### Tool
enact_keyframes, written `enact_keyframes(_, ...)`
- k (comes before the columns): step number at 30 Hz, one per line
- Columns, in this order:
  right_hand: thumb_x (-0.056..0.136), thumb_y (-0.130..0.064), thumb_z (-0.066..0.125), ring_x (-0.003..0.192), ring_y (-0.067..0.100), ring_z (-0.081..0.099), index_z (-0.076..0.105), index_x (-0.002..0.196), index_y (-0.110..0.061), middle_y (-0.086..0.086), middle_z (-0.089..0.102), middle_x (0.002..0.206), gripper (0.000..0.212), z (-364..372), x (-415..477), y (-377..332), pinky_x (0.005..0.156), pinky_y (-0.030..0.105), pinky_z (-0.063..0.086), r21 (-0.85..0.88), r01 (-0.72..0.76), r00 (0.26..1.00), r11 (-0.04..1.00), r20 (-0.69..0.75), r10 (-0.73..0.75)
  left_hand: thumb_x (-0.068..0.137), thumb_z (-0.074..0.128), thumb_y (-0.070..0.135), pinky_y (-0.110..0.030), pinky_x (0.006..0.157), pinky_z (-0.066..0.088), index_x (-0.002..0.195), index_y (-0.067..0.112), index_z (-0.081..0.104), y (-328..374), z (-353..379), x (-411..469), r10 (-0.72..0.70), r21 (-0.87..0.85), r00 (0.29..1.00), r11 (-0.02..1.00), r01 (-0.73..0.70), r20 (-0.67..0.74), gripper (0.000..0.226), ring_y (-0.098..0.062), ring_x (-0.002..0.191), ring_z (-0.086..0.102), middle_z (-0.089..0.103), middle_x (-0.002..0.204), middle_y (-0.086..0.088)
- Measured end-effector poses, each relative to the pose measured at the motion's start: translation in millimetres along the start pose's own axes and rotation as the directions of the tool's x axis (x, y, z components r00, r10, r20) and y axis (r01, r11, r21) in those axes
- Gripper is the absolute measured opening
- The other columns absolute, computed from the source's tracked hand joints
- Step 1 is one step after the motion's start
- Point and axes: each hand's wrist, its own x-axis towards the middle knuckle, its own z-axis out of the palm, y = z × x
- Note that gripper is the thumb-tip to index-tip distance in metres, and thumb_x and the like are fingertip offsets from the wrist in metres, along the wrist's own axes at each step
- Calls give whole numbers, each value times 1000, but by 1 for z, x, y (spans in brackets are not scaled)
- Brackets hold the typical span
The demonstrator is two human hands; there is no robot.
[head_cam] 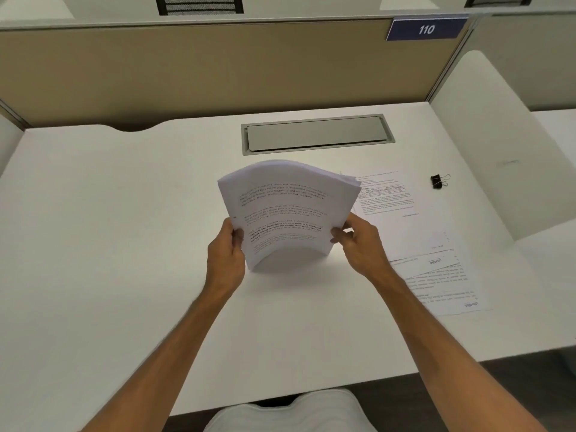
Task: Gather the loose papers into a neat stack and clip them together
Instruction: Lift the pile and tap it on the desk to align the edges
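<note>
A thick stack of printed white papers (286, 210) stands on its lower edge on the white desk (109, 229), bowed toward me. My left hand (226, 254) grips its left side and my right hand (361, 244) grips its right side. Several loose printed sheets (414, 244) lie flat on the desk to the right of the stack, partly under my right forearm. A black binder clip (439, 181) lies alone at the far right of the desk, apart from both hands.
A grey cable-tray lid (316, 135) is set into the desk behind the stack. A tan partition (202, 67) with a blue "110" sign (425, 29) closes the back. A white side divider (498, 141) rises on the right.
</note>
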Motion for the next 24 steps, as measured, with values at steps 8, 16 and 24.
enact_keyframes(8, 92, 3, 57, 76, 17, 69, 70, 114, -6, 1, 71, 95, 27, 2, -8, 6, 67, 4, 49, 5, 9, 995, 1000, -104, -9, 104, 48, 9, -31, 76, 51, 104, 34, 63, -16, -3, -5, 26, -64, 999, 998, -28, -44, 28, -21, 86, 62, 66, 88, 36)
enact_keyframes(16, 96, 0, 55, 74, 5, 63, 69, 109, -4, -3, 69, 93, 20, 0, -16, 18, 64, 10, 53, -47, 39, 995, 998, -91, -44, 104, 51, 8, -37, 79, 58, 103, 12, 68, -17, 1, -14, -4, -123, 1000, 992, 1, -29, 18, -21, 86, 65, 70, 91, 11)
enact_keyframes(24, 92, -3, 64, 62, -6, 63, 74, 102, -6, -6, 73, 84, 14, -41, -9, 35, 54, 11, 50, 77, -8, 998, 997, -64, 13, 95, 65, 4, -27, 66, 63, 100, 17, 74, 4, 14, -16, -146, -307, 989, 942, 136, -7, 16, -13, 76, 76, 79, 86, 12)
